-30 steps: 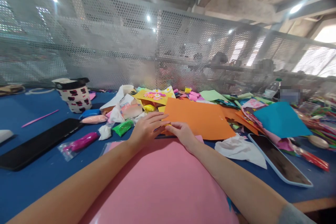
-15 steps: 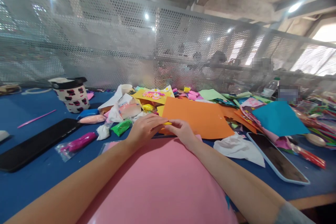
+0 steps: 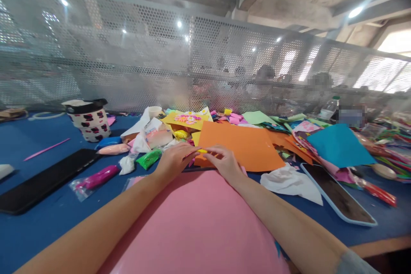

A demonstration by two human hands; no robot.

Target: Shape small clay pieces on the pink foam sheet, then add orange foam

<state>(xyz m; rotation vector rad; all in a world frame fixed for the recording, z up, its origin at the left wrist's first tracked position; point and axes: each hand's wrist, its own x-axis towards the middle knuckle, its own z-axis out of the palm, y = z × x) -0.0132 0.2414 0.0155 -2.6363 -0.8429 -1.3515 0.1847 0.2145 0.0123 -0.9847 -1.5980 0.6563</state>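
Blue table [image 3: 38,222]: both hands' fingers [image 3: 192,150] pinch yellow piece [image 3: 202,151], crosswise.

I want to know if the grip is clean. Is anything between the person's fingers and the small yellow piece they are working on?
Nothing visible is. The left hand and right hand meet fingertip to fingertip on the small yellow piece, over the near edge of the orange paper sheet. The piece's underside is hidden.
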